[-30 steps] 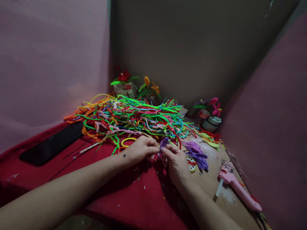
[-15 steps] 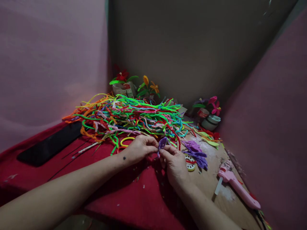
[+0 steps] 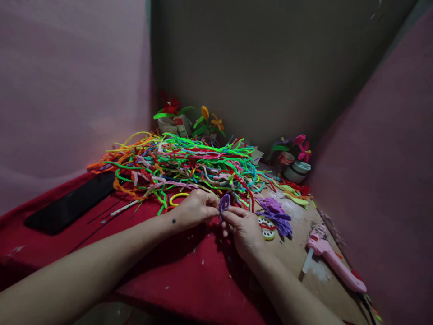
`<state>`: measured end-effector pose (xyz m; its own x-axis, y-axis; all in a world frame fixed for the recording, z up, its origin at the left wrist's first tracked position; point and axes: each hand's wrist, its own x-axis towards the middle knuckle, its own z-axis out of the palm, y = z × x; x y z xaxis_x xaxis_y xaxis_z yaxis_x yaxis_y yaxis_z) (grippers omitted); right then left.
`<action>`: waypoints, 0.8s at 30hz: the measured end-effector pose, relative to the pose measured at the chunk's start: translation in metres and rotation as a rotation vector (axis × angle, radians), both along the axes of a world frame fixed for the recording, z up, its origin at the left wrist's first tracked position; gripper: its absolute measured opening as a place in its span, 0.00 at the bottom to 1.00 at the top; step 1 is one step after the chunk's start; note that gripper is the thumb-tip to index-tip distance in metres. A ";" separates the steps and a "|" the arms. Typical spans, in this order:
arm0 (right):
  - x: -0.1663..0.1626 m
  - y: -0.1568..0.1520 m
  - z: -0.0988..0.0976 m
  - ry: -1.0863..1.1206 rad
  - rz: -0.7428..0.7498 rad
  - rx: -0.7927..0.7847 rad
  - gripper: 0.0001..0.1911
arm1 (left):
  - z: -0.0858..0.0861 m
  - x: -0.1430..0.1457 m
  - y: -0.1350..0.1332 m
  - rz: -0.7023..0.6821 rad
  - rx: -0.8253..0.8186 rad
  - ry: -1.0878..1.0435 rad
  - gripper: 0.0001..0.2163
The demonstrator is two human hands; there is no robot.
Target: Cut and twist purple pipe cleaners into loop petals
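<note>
Small fuzzy purple loop (image 3: 224, 201) pinched between two bare hands over the red cloth-covered desk (image 3: 182, 284)

The left hand (image 3: 198, 209) grips the loop low on its left side, thumb and fingers pressed together; the right hand (image 3: 246, 228) grasps its lower end from the right, fingertips close beside those of the left; the loop stands roughly upright above the near middle of the desk. Just beyond the left hand lies a yellow ring-shaped handle (image 3: 178, 197), partly hidden; farther off spreads a tangled heap of multicoloured fuzzy stems (image 3: 192, 158). Right of the right hand sit a white round disc with holes and a yellow rim (image 3: 267, 229), and a bunch of purple and lilac fuzzy pieces (image 3: 280, 221); farther right rests a pink glue gun with a pale stick (image 3: 338, 267); at far left lies a flat black oblong object (image 3: 72, 201); along the far edge stand red (image 3: 171, 106), orange (image 3: 217, 122) and pink fuzzy flowers (image 3: 304, 150).
</note>
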<state>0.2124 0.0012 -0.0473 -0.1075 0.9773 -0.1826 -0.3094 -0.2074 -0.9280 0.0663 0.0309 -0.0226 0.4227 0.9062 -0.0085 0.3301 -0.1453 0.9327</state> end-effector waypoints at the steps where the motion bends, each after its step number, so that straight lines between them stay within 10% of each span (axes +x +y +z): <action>1: 0.000 -0.001 0.001 -0.025 0.003 0.018 0.10 | -0.001 0.000 -0.001 0.008 0.023 0.018 0.06; 20: -0.002 -0.008 0.004 -0.441 -0.057 0.230 0.09 | -0.007 0.015 -0.011 0.076 0.152 -0.166 0.07; 24: -0.001 -0.008 0.003 -0.526 -0.040 0.300 0.10 | -0.010 0.017 -0.009 0.062 -0.080 -0.286 0.06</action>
<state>0.2111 -0.0065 -0.0446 -0.0396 0.9958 0.0831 0.2050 0.0895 -0.9747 0.0835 0.0220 -0.0328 0.3619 0.9317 0.0310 0.0583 -0.0558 0.9967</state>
